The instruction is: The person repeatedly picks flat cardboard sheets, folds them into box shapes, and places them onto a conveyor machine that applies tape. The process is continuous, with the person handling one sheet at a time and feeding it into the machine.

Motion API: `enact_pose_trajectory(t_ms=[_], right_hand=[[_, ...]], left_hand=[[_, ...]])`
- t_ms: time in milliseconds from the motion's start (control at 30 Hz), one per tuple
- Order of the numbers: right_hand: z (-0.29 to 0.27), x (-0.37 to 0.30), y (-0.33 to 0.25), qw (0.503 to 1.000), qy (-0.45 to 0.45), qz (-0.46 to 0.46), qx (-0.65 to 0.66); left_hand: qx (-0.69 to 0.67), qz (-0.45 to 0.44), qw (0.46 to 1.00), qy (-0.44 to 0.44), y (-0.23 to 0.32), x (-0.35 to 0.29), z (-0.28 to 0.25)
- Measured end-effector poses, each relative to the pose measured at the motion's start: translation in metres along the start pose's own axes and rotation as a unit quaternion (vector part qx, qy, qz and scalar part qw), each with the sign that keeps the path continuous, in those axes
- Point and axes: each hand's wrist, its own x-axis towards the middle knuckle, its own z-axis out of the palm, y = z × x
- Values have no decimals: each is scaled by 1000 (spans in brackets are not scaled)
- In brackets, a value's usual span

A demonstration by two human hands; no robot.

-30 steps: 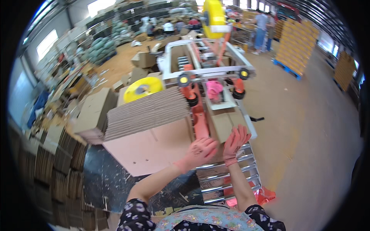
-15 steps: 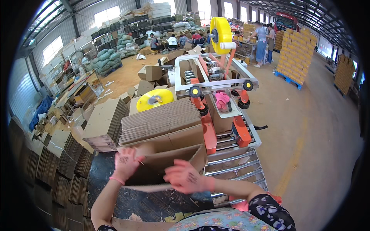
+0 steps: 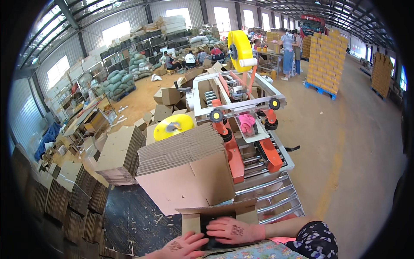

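Note:
A brown cardboard carton (image 3: 247, 214) stands right in front of my body at the lower edge, with its top flaps up and a dark inside showing. My right hand (image 3: 235, 230), in a pink glove, lies over its opening with fingers stretched out. Beside it at the near left corner is my left hand (image 3: 183, 247), gloved too, its fingers spread across the left flap. Nothing shows in either palm. Behind the carton leans a thick row of flattened cartons (image 3: 185, 181). My body and hands hide the carton's lower part.
A carton-sealing machine (image 3: 233, 97) carries a yellow tape roll (image 3: 240, 51), with a roller conveyor (image 3: 271, 194) in front. Another yellow roll (image 3: 174, 127) lies behind the flattened cartons. More carton stacks (image 3: 120, 153) stand left of a black tabletop (image 3: 133, 220). Several people are farther back.
The carton has come away from the row of flattened cartons, toward my body and right. Both hands have moved down with it, from its rim to over its opening.

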Motion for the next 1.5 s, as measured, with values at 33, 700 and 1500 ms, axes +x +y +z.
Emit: enact_pose_trajectory(t_ms=[33,700,1500], right_hand=[[-14,6,-5,996,2,17,-88],[-32,-159,68,707,418,405,-403],[-70,23,37,986,-40,-37,159]], left_hand=[[-92,-82,991,-57,-16,-8,1],[-63,-18,958,280,-72,409,99],[275,-416,861,96,-173,38,-49]])
